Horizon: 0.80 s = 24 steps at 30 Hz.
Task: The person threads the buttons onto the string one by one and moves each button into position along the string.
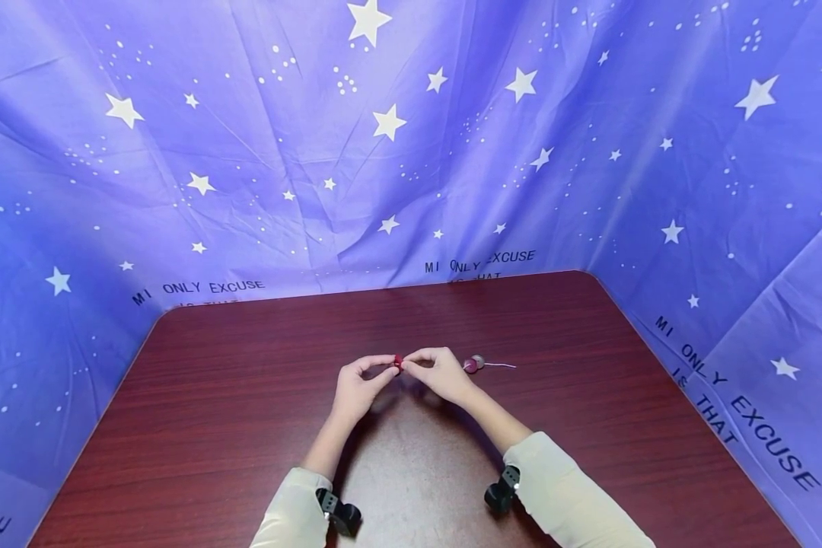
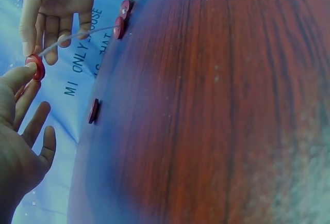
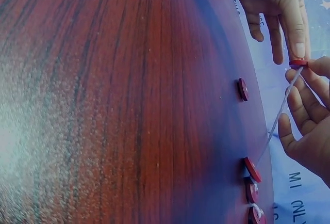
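Note:
Above the table, my left hand pinches a round red button by its edge between thumb and index finger. My right hand pinches a thin white cord right at the button's face, its other fingers loosely bent. From there the cord runs down to several red buttons strung together on the table, to the right of my right hand. One more red button lies loose on the tabletop; in the head view my hands hide it. The cord's tip is hidden by the fingers.
The dark red wood-grain table ends at a rounded far edge. Beyond it hangs a blue-purple cloth with white stars and lettering. The cord's free tail trails rightward past the strung buttons. Small black cameras sit at both sleeves.

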Tool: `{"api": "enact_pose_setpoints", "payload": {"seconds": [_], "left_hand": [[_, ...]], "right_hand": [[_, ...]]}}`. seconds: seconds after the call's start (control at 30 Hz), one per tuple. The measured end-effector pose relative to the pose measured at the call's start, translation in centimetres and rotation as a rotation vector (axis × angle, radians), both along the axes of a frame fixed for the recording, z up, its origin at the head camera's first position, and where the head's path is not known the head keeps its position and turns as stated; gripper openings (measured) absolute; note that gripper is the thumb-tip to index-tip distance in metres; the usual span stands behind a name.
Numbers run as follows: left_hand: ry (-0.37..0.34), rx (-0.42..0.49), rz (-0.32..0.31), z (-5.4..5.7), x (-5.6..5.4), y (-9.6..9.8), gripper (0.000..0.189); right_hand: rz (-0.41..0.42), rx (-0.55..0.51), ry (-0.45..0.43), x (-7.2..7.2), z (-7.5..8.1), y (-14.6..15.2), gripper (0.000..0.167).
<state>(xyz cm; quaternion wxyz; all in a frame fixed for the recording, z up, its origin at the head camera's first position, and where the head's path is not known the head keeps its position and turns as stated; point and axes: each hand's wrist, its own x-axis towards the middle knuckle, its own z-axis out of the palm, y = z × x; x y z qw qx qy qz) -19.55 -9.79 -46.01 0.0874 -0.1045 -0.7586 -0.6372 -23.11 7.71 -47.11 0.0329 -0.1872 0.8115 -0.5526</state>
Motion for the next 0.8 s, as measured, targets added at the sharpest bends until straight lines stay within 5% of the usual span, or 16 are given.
{"api": "enact_pose_setpoints", "payload": {"seconds": [0.3,0.57,0.8], "left_hand": [[0.072,-0.056,0.023,-0.3,-0.2,0.2,0.015],[0.063,-0.063,0.032,-0.4,-0.2,0.4,0.011],[-0.001,-0.049,0.007,-0.2,0.0,0.4,0.011]], "right_hand": [[-0.006,0.016,0.003,0.1,0.1,0.1,0.017],[0.039,0.015,0.022,1.6,2.7,0.0,0.017],[0.040,0.057,0.029,0.5,0.5,0.0,0.017]]}}
